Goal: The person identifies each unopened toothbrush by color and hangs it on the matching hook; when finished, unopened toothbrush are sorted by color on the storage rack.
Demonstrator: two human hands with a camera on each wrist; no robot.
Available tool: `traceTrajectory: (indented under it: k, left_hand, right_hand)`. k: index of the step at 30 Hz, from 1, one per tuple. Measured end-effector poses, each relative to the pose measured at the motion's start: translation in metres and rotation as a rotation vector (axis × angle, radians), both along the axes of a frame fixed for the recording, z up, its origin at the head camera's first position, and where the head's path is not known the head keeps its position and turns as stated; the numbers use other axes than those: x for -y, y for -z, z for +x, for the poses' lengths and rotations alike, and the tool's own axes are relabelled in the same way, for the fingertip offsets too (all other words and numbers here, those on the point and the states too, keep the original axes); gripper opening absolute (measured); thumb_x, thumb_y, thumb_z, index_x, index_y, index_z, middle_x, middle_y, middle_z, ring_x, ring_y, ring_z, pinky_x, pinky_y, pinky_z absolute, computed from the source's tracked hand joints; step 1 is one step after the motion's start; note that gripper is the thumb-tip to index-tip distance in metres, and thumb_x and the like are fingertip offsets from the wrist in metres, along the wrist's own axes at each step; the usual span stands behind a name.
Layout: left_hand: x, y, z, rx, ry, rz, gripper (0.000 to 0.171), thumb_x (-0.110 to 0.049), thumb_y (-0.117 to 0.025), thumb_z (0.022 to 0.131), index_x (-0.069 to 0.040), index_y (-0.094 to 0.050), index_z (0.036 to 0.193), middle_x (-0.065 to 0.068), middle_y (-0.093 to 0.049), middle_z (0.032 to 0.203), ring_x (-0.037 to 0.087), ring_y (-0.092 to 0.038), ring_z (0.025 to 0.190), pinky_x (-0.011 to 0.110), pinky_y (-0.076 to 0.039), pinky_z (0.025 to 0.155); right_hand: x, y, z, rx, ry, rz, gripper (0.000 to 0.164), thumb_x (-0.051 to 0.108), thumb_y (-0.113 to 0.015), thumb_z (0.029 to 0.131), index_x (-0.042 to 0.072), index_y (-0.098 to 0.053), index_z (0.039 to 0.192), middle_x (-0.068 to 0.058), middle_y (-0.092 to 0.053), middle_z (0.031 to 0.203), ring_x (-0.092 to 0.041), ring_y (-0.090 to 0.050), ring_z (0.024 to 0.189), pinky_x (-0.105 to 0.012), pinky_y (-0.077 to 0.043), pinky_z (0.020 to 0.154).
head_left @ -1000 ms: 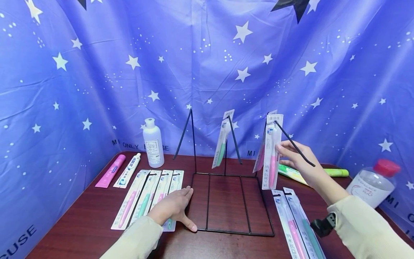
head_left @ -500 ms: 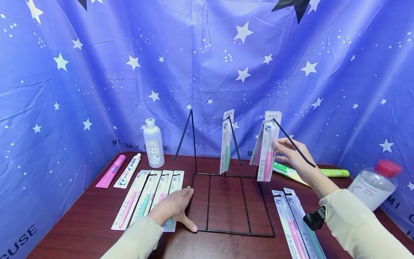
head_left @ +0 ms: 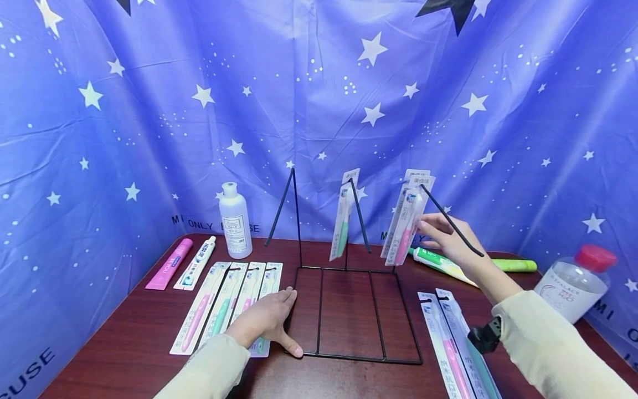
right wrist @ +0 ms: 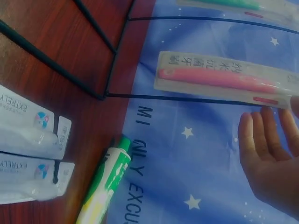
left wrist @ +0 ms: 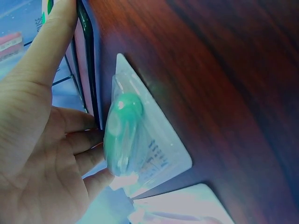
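In the head view, a pink toothbrush in its blister pack (head_left: 407,233) hangs tilted on the right hook of the black wire rack (head_left: 351,270), with another pack close behind it. My right hand (head_left: 456,238) is at that pack's right edge, fingertips touching or very near it. The right wrist view shows the fingers (right wrist: 266,133) loosely extended beside the pink toothbrush pack (right wrist: 219,79). My left hand (head_left: 269,318) lies spread at the rack base's left side, thumb on its front corner. Beside it, a green toothbrush pack (left wrist: 126,135) lies near the fingertips in the left wrist view.
A green toothbrush pack (head_left: 344,216) hangs on the middle hook. Several packed toothbrushes (head_left: 224,305) lie left, two more packs (head_left: 456,343) right. Toothpaste tubes (head_left: 195,263) and a white bottle (head_left: 235,221) stand or lie left; a green tube (head_left: 441,263) and red-capped bottle (head_left: 573,285) are right.
The pink toothbrush pack has moved back along the right hook, and its lower end has swung left. My right hand followed it slightly leftward. The left hand has stayed put.
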State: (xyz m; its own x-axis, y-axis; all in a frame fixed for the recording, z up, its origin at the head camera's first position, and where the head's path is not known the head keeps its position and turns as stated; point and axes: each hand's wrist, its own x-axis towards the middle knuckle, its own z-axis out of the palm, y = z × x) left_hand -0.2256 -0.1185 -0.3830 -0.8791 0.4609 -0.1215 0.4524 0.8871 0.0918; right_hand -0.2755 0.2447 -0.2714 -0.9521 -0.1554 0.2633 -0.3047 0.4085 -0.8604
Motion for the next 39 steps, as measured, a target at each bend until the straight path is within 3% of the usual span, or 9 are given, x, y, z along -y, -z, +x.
traceTrajectory:
  k: [6,10,20,23,29,39]
  left_hand:
    - [-0.001,-0.001,0.0,0.002,0.001,0.008,0.124,-0.069,-0.073,0.047,0.007,-0.031,0.137,0.02,-0.031,0.142,0.03,-0.03,0.13,0.037,-0.027,0.105]
    - [0.0,-0.001,0.0,0.008,0.0,0.026,0.124,-0.068,-0.073,0.047,0.007,-0.032,0.137,0.021,-0.031,0.141,0.031,-0.03,0.13,0.039,-0.027,0.105]
    - [-0.001,-0.001,0.001,0.012,0.002,0.015,0.124,-0.068,-0.073,0.048,0.007,-0.031,0.137,0.02,-0.031,0.142,0.03,-0.03,0.13,0.039,-0.027,0.105]
    - [-0.001,-0.001,0.0,0.009,0.008,0.019,0.124,-0.068,-0.073,0.047,0.007,-0.031,0.137,0.021,-0.031,0.142,0.031,-0.03,0.13,0.039,-0.027,0.105]
    - [0.0,0.0,-0.001,0.009,0.013,0.032,0.123,-0.067,-0.073,0.048,0.008,-0.032,0.136,0.022,-0.031,0.141,0.032,-0.03,0.13,0.04,-0.027,0.105]
    - [0.0,0.001,-0.002,0.015,0.003,0.016,0.124,-0.068,-0.073,0.048,0.007,-0.031,0.137,0.021,-0.031,0.142,0.031,-0.029,0.13,0.04,-0.026,0.105]
  right_hand:
    - [-0.022,-0.001,0.015,0.016,0.029,0.102,0.048,0.041,-0.052,0.09,0.005,-0.05,0.123,-0.014,-0.049,0.124,-0.007,-0.054,0.102,-0.025,-0.051,0.078]
    - [-0.044,0.007,0.026,0.055,0.035,0.147,0.046,0.038,-0.053,0.09,0.005,-0.051,0.122,-0.004,-0.055,0.118,-0.006,-0.059,0.096,-0.03,-0.051,0.079]
    - [-0.093,0.058,0.052,0.13,0.032,0.073,0.038,0.025,-0.059,0.089,-0.001,-0.054,0.117,0.013,-0.062,0.1,-0.001,-0.058,0.09,-0.027,-0.052,0.076]
    - [-0.101,0.072,0.06,0.201,0.036,0.058,0.04,0.023,-0.059,0.089,-0.004,-0.053,0.118,0.004,-0.065,0.102,-0.001,-0.058,0.09,-0.031,-0.052,0.077]
    - [-0.107,0.094,0.068,0.342,0.042,0.131,0.055,0.028,-0.06,0.088,-0.008,-0.044,0.126,-0.019,-0.057,0.116,-0.005,-0.059,0.092,-0.035,-0.052,0.076]
    - [-0.106,0.113,0.071,0.464,0.069,0.254,0.058,0.033,-0.062,0.085,-0.006,-0.048,0.125,-0.012,-0.059,0.108,-0.016,-0.057,0.09,-0.034,-0.05,0.069]
